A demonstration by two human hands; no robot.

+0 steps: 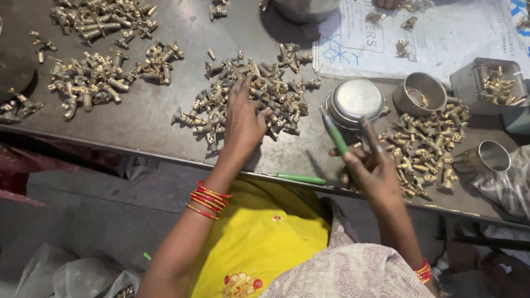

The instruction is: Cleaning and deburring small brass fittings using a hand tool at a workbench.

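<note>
Brass fittings (251, 96) are heaped mid-table, and the left hand (243, 118) is laid on them, fingers spread and closed on nothing. A green-handled tool (335, 135) is gripped in the right hand (372, 174). A white printed sheet (441, 38) with blue markings is spread at the table's far right, beside a round steel lid (356, 99).

Green screwdriver (334, 134), brass-coloured fittings (251, 94)
</note>
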